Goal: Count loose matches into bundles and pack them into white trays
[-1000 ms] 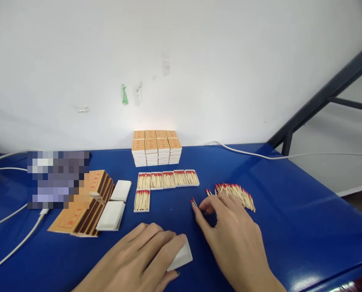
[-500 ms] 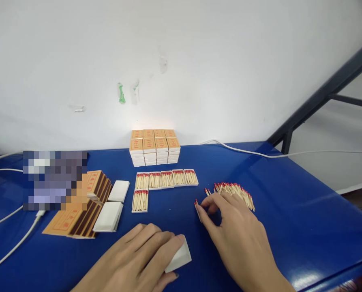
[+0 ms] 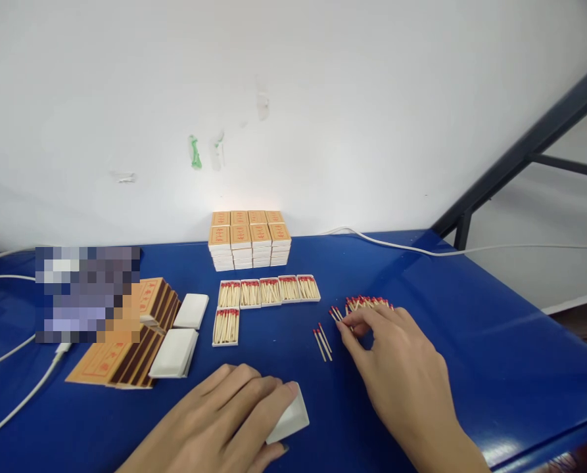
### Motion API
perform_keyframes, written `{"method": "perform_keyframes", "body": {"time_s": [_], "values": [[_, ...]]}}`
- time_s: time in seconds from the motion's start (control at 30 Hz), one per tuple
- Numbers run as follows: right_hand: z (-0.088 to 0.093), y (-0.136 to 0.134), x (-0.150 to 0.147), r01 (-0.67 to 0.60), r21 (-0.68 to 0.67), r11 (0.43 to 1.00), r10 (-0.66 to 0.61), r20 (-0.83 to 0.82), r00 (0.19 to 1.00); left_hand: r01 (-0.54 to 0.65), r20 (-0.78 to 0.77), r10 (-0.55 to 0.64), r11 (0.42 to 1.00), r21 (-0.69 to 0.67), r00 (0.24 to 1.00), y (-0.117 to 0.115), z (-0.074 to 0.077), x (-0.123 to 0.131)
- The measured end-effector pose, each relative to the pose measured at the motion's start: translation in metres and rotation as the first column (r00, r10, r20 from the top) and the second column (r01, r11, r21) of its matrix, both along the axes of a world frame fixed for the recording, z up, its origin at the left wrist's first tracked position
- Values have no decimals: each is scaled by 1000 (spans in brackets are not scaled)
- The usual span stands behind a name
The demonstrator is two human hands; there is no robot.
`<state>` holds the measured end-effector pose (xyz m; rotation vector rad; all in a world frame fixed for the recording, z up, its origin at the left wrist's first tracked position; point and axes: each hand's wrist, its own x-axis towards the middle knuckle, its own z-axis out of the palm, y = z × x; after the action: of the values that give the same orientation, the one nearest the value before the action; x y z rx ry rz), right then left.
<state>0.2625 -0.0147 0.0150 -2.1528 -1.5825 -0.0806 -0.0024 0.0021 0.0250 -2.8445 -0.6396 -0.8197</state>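
Near the front edge, my left hand (image 3: 229, 417) is closed on a small white matchbox tray (image 3: 291, 419), its fingers covering the left part. My right hand (image 3: 396, 368) is over the pile of red-tipped matches (image 3: 369, 303), which it partly hides. Its thumb and forefinger are pinched at a few matches (image 3: 335, 314) on the pile's left side. Two loose matches (image 3: 323, 343) lie on the blue table between my hands. Beyond my left hand, a filled matchbox tray (image 3: 227, 326) adjoins a row of several more filled trays (image 3: 269, 292).
Closed matchboxes (image 3: 250, 236) are stacked against the white wall. To the left are white trays (image 3: 175, 353), orange matchbox sleeves (image 3: 120, 358) and a pixelated object (image 3: 86, 289). White cables (image 3: 27, 410) run along the left, and another cable (image 3: 396, 244) crosses the back right.
My right hand has moved right, away from the two loose matches, which now lie uncovered, and back to the pile. My left hand stays on the white tray.
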Motion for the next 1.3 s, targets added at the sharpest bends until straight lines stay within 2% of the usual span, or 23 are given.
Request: {"method": "perform_keyframes", "body": {"time_s": [0.47, 0.6, 0.73, 0.97, 1.2, 1.3], "values": [[2, -16, -17, -96, 12, 995, 97, -90, 991, -5, -13, 5, 1000, 7, 1000, 0, -3, -2], [2, -12, -10, -122, -12, 992, 119, -154, 981, -11, -17, 11, 1000, 13, 1000, 0, -3, -2], [4, -3, -5, -212, -66, 975, 191, -233, 954, -13, -25, 14, 999, 30, 1000, 0, -3, -1], [3, -1, -4, -282, -117, 952, 249, -237, 939, 0, -14, 1, 999, 37, 1000, 0, -5, -2], [2, -8, 2, -255, -92, 963, 233, -204, 951, -12, -12, 12, 1000, 24, 1000, 1, -3, -1], [3, -13, 6, -148, -27, 989, 143, -134, 981, -7, -3, 7, 1000, 28, 1000, 2, -2, -1]]}}
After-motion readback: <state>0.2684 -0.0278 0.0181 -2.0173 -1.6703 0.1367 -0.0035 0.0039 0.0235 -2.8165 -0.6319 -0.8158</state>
